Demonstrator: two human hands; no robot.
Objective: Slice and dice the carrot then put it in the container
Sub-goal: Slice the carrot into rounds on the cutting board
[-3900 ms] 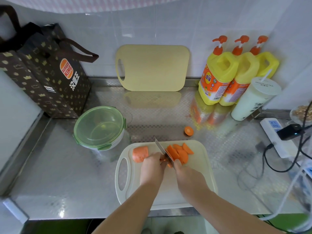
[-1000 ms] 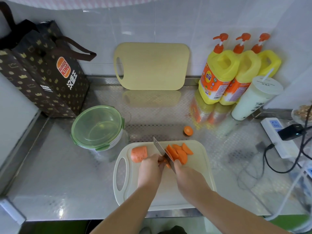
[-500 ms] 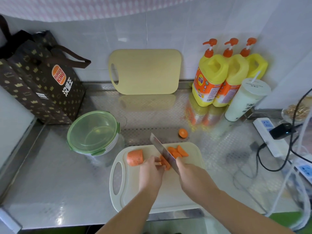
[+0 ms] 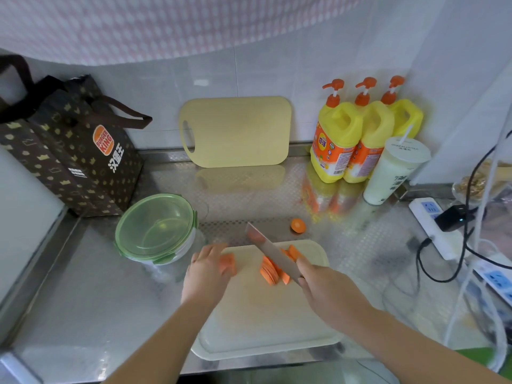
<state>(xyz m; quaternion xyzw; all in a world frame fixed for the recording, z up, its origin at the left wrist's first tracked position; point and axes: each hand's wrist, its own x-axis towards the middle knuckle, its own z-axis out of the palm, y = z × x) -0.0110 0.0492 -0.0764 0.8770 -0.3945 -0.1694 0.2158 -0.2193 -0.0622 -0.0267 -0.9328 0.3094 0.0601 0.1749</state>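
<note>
On the white cutting board (image 4: 263, 328) lies a fan of thin carrot slices (image 4: 271, 273), with a few more pieces (image 4: 292, 252) behind the knife. My right hand (image 4: 324, 289) grips the knife (image 4: 270, 252); its blade is lifted over the slices and points far-left. My left hand (image 4: 206, 273) holds the uncut carrot chunk (image 4: 228, 264) at the board's far-left corner, hiding most of it. A carrot end (image 4: 297, 225) sits on the steel counter beyond the board. The round container (image 4: 156, 225), green lid on, stands left of the board.
A beige board (image 4: 235, 131) leans on the tiled wall. A brown paper bag (image 4: 77, 156) stands far left. Three yellow soap bottles (image 4: 335, 139) and a lidded cup (image 4: 393, 170) are back right. A power strip (image 4: 432, 225) with cables lies at the right.
My left hand has left the slices and moved left onto the carrot chunk. The knife has lifted off the carrot and now hangs over the fanned slices. The head has tilted up.
</note>
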